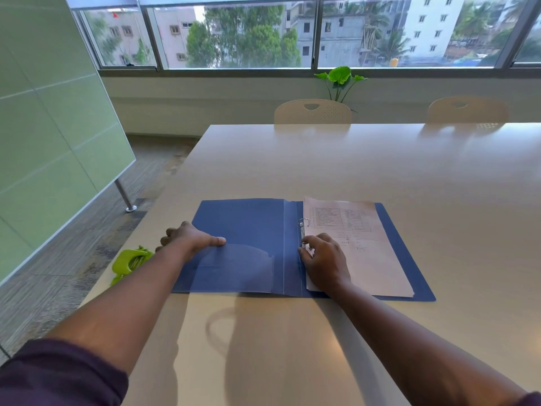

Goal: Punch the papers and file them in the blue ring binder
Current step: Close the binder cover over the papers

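Fingers [307, 254] of my right hand [325, 262] are curled at the lower ring [303, 245] of the blue binder [243, 230], where the left margin of the papers [360, 247] meets the metal; they seem to be working the ring or the sheet edge, though I cannot tell whether they actually pinch either. My left hand [190, 238] lies flat and relaxed on the inside of the front cover, thumb stretched out, holding the binder open against the surface [351, 165].

By my reading the task is near its end. The papers already sit on the right half of the binder, and the upper ring [304, 222] looks to pass through their margin, so the punching appears done. The green hole punch [130, 260] lies well apart at the left edge of the surface, untouched.

What I judge is left: seat the sheets on the lower ring, make sure both rings are snapped closed, then fold the cover over. Whether the lower ring is closed is hidden behind my fingers.
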### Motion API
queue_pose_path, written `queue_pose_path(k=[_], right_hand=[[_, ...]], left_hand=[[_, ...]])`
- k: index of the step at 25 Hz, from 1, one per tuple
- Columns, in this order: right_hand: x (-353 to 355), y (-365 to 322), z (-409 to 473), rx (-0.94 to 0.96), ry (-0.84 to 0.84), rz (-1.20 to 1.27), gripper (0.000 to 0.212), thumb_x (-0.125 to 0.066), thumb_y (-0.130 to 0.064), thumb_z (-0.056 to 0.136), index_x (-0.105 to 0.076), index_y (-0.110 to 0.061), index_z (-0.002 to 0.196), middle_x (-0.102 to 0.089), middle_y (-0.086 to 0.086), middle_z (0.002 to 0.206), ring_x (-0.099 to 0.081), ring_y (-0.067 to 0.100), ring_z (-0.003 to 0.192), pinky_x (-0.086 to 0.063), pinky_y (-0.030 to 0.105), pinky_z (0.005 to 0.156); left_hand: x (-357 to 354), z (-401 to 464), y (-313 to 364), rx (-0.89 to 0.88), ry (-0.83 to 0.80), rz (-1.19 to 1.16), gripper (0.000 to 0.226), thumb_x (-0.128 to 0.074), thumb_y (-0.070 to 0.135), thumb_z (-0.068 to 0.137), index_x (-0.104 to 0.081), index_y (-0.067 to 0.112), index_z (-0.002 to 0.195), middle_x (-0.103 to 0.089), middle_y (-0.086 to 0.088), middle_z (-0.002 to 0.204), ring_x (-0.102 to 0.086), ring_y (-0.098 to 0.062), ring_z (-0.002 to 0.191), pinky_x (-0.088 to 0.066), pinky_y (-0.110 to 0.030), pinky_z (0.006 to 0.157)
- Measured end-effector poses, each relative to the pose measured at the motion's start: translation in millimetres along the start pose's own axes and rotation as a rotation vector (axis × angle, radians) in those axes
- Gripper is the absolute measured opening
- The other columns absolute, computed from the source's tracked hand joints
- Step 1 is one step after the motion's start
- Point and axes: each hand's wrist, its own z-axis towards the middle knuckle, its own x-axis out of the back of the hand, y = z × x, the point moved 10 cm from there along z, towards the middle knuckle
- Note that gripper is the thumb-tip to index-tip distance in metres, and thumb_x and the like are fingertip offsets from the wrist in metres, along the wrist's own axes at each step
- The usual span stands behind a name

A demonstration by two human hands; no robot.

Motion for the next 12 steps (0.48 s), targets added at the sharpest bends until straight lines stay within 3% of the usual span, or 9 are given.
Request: queue_pose_path(k=[4,8,12], right_hand=[[0,0,0,0.004,0.004,0.004,0.030,-0.060,-0.030,0.098,-0.070,-0.015,0.121,-0.065,0.008,0.119,-0.060,0.027,0.104,-0.049,0.037,0.089],[1,0,-2,0.008,0.001,0.021,0.030,-0.060,-0.031,0.098,-0.070,-0.015,0.122,-0.066,0.008,0.119,-0.060,0.026,0.105,-0.047,0.036,0.088],[2,1,0,0.004,0.011,0.028,0.029,-0.060,-0.029,0.098,-0.071,-0.015,0.121,-0.066,0.008,0.118,-0.060,0.027,0.105,-0.043,0.033,0.085]], left_hand=[[0,11,11,-0.010,-0.098,-0.207,0.127,-0.099,0.058,0.031,-0.051,0.007,0.137,-0.051,-0.016,0.146,-0.051,-0.036,0.130,-0.046,-0.043,0.101],[-3,6,5,0.052,-0.074,-0.082,0.158,-0.089,0.076,0.014,-0.039,0.013,0.150,-0.026,-0.018,0.156,-0.034,-0.038,0.140,-0.038,-0.049,0.113],[-1,5,-2,0.098,-0.019,-0.047,0.140,-0.090,0.074,0.036,-0.034,0.013,0.149,-0.032,-0.018,0.148,-0.037,-0.037,0.133,-0.043,-0.045,0.102]])
